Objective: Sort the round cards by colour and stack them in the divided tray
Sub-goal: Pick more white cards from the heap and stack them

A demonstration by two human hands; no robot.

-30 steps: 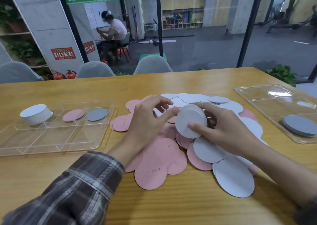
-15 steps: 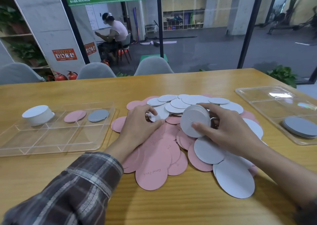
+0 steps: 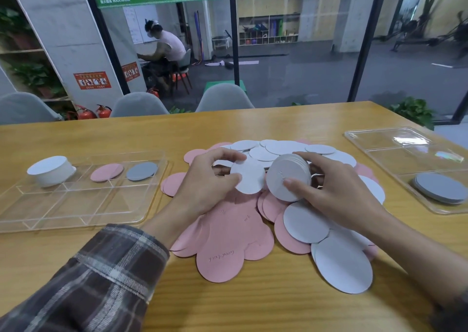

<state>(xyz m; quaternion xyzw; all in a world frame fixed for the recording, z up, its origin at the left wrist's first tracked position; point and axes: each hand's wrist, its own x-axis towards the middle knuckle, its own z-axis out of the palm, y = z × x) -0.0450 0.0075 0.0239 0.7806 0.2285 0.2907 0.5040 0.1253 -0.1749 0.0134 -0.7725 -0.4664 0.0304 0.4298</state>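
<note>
A heap of pink and white round cards (image 3: 235, 235) covers the middle of the table. My left hand (image 3: 202, 182) pinches a single small white card (image 3: 249, 178) just above the heap. Right beside it, my right hand (image 3: 331, 187) grips a stack of small white cards (image 3: 283, 179), held on edge. The clear divided tray (image 3: 63, 205) lies at the left. It holds a tall white stack (image 3: 50, 171), a pink card (image 3: 106, 172) and a grey card (image 3: 141, 171) in separate back compartments.
A second clear tray (image 3: 379, 144) sits at the right with a low stack of grey cards (image 3: 440, 187) in its near part. Grey chairs (image 3: 222, 98) stand along the table's far edge, before a glass wall. A seated person (image 3: 164, 50) is beyond the glass.
My left hand picked one small white card out of the heap and lifted it toward the stack in my right hand. The right hand has stayed in place with its stack.
</note>
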